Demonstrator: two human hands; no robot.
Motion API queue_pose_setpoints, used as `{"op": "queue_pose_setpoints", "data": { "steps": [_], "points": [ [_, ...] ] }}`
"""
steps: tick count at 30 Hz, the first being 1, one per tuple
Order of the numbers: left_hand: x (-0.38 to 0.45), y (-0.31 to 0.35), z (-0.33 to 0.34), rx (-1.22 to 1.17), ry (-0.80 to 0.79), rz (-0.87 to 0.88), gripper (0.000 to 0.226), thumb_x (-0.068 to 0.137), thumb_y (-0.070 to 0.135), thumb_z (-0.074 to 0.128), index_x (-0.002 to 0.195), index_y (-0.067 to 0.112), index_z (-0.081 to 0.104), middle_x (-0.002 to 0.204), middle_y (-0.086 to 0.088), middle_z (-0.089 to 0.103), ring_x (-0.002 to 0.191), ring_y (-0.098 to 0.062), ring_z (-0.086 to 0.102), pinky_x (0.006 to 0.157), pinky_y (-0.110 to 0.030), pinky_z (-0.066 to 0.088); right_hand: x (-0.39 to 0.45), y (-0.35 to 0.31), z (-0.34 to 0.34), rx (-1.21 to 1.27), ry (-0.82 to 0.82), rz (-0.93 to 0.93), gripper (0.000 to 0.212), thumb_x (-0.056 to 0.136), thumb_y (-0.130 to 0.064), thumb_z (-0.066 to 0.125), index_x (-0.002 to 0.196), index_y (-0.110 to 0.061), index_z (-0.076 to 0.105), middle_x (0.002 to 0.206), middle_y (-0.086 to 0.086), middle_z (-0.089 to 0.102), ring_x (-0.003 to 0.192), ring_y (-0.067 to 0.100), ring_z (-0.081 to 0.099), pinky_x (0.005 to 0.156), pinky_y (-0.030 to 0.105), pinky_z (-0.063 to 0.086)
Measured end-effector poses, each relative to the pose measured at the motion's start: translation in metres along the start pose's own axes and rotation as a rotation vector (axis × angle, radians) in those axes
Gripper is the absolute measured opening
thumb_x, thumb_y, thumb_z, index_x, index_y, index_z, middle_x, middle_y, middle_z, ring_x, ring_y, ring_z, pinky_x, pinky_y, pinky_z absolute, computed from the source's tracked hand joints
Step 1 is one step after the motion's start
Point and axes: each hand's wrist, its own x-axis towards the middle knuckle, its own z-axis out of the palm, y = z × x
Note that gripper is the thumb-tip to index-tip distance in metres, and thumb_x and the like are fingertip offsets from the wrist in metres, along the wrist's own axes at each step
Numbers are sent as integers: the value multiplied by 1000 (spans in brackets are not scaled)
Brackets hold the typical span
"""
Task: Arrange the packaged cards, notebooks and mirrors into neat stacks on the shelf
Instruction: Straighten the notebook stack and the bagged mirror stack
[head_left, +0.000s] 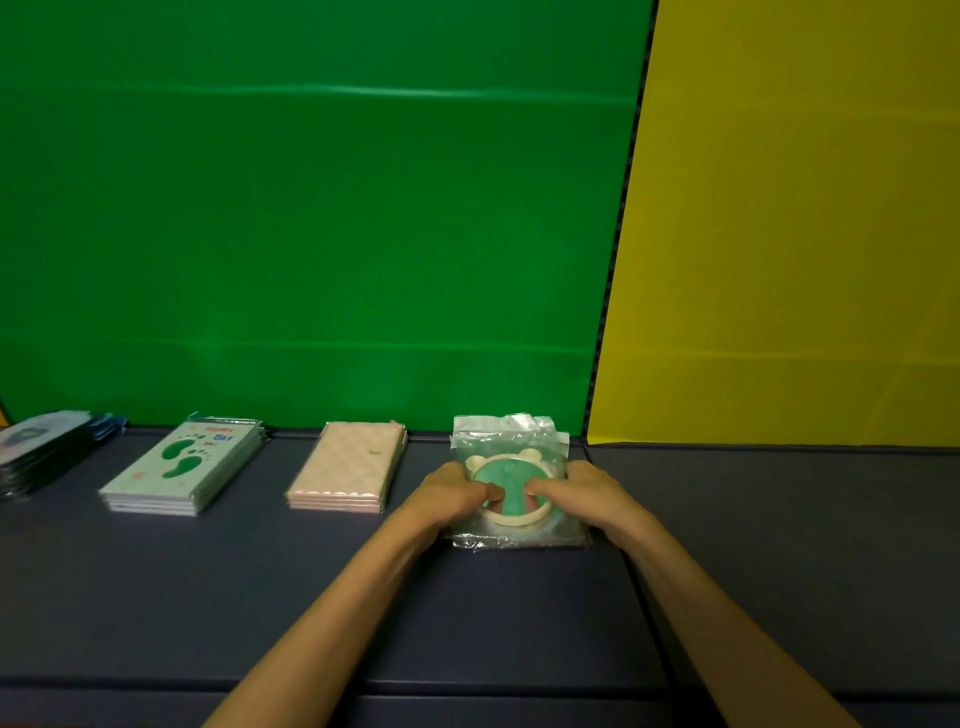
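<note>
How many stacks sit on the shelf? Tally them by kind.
Dark packaged stack, far left: 1
Green footprint stack: 1
Pink quilted stack: 1
Bagged mirror stack, held by left hand and right hand: 1
Total: 4

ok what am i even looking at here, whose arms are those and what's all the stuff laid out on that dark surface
There is no machine here. One camera worn on a person's head looks forward and down, so the two bare arms reaching in from the bottom belong to the wearer.

The dark surface is a shelf with a green panel and a yellow panel behind it. Four piles lie in a row: a dark stack at the far left, a stack of cards printed with green footprints, a pale pink stack, and a pile of round mirrors in clear bags.

The left hand and right hand grip the mirror pile from either side, thumbs on top, apparently squaring it up.
</note>
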Motion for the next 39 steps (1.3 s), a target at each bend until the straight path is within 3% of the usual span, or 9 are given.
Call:
{"op": "queue_pose_setpoints", "data": {
  "steps": [4,7,13,17,21,24,28,33,39],
  "points": [
    [3,-3,-2,-147,-16,27,15,87,19,70,101,14,68,89,2,69,69,-8,63,51,-17,45,1,0,-1,196,-2,-31,39,65,-33,74,101,-22,62,105,-4,67,95,13,64,78,33,55],
    [3,-5,-2,-332,-34,16,27,88,10,69,113,8,60,96,-9,72,68,-19,69,55,-28,57,6,2,-2,314,-14,-39,47,69,-32,80,108,-24,54,110,-1,63,100,18,63,87,37,54],
    [1,-12,-9,-520,-8,22,35,83,3,76,106,17,55,94,-3,70,66,-10,65,49,-19,49,11,6,2,597,-23,-65,48,70,-8,85,107,-24,59,107,5,70,91,24,73,81,44,61],
    [5,-21,-5,-605,36,113,57,79,0,79,126,15,51,111,-3,71,93,-16,71,70,-27,60,14,4,4,605,13,-133,61,68,-8,87,118,-20,54,106,6,69,95,24,70,81,41,59],
    [4,-17,-8,-486,171,303,61,76,-5,79,121,18,44,109,-5,64,88,-5,67,78,-27,59,15,-1,5,560,127,-246,90,63,-2,88,131,-29,35,104,8,67,95,17,69,85,38,58],
    [6,-17,-7,-433,268,404,82,71,-12,80,127,19,28,106,-1,58,83,5,63,78,-10,51,9,-4,6,546,179,-321,98,67,7,83,131,-37,24,93,2,69,90,-1,65,80,22,51],
    [10,-25,-3,-479,215,377,89,66,-6,86,132,22,33,115,3,58,104,-5,60,81,-9,49,10,2,13,654,170,-350,67,69,11,76,118,-26,50,104,3,69,100,9,67,79,25,52],
    [19,-36,2,-462,166,374,73,52,26,89,116,46,60,122,-2,63,118,-20,59,100,-43,51,8,6,17,815,118,-399,54,76,13,71,117,-19,58,110,2,71,102,15,68,76,24,54],
    [7,-32,7,-683,73,444,61,77,18,84,128,31,54,121,7,69,115,-13,65,95,-33,54,9,12,25,940,92,-374,52,82,-16,74,129,-20,53,122,0,67,109,13,67,87,30,54]
  ]
}}
